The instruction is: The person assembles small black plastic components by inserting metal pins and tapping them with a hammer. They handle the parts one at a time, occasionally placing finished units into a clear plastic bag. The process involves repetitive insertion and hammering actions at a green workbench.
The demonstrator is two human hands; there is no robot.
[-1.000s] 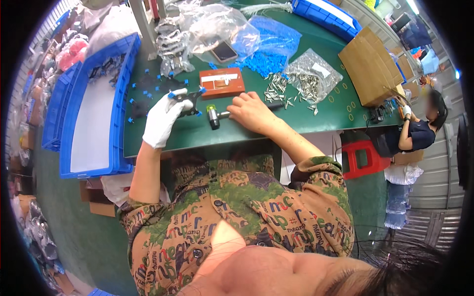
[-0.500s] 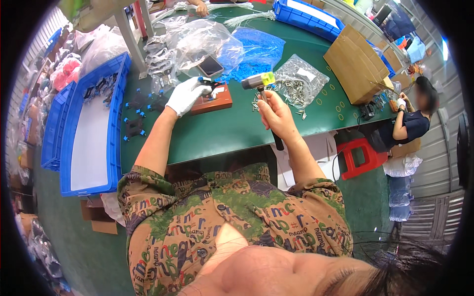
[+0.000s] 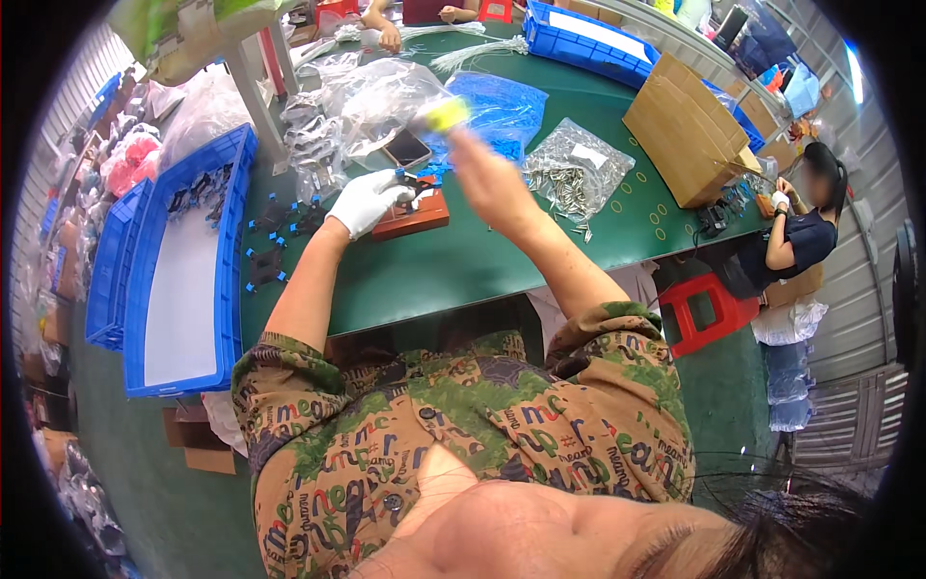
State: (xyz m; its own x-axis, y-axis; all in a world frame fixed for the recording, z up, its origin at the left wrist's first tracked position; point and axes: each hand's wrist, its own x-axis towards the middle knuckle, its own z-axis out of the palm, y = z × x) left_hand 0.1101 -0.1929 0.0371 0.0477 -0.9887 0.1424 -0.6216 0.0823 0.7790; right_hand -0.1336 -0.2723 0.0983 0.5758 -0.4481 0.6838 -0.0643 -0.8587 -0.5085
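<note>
Above bench [image 3: 434, 270], blurred hammer head [image 3: 441, 116] sits approx crosswise, yellow end [image 3: 451, 114] R.

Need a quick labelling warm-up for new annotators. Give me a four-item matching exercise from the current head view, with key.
Things
1. Left hand
2. Hammer
3. Phone
4. Stool

Descriptions
A. Red, near the co-worker
B. Blurred, with a yellow end, in the bare right hand
C. White-gloved, holding a black part
D. Dark-screened, lying next to plastic bags

Pairs: 1-C, 2-B, 3-D, 4-A
</note>
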